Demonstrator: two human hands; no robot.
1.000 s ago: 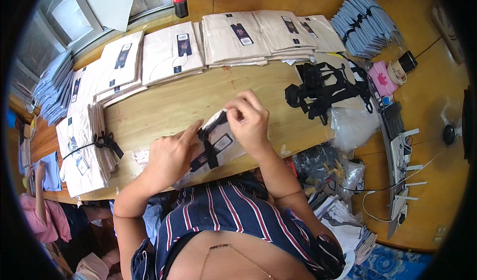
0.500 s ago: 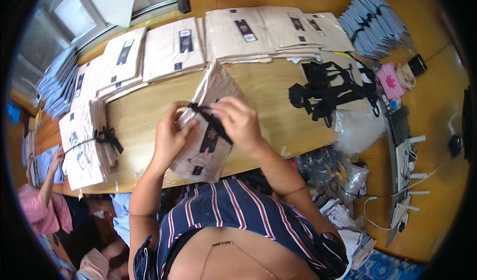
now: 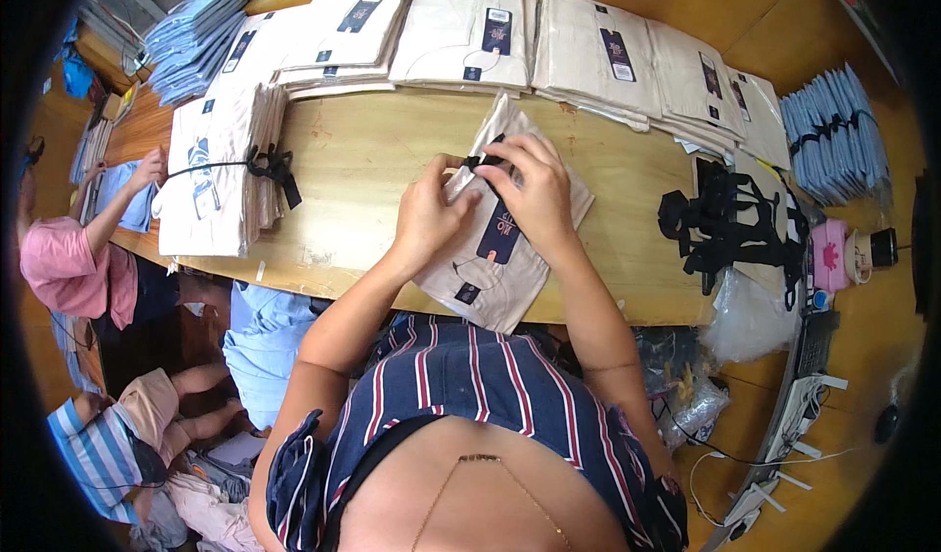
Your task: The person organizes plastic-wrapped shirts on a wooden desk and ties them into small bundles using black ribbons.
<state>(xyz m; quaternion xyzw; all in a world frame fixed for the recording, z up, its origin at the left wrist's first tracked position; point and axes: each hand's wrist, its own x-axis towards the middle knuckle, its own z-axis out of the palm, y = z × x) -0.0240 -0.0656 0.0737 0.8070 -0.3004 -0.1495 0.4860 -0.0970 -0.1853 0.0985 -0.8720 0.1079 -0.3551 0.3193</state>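
Observation:
A cream folded garment [image 3: 537, 276] with a dark hang tag [image 3: 499, 233] lies slanted near the table's front edge, between my hands. Black ribbon [image 3: 482, 162] is around its upper part. My left hand [image 3: 431, 217] is closed at the garment's left side, its index finger at the ribbon and its thumb on the cloth. From the right, my right hand [image 3: 539, 194] pinches the ribbon between thumb and fingers just above the tag. Fingers partly hide the knot, so its form is unclear.
Cream garment stacks [image 3: 456, 37] line the table's far side. A ribbon-tied cream bundle [image 3: 211, 184] stands at left, blue garment piles [image 3: 201, 37] behind it. Loose black ribbons [image 3: 730, 221] and a clear plastic bag [image 3: 750, 317] lie at right. Other people, one in a pink top [image 3: 69, 268], are at left.
The whole view has shifted, so the table and hands appear further right. My right fingers have come closer to the knot; both hands stay at the ribbon.

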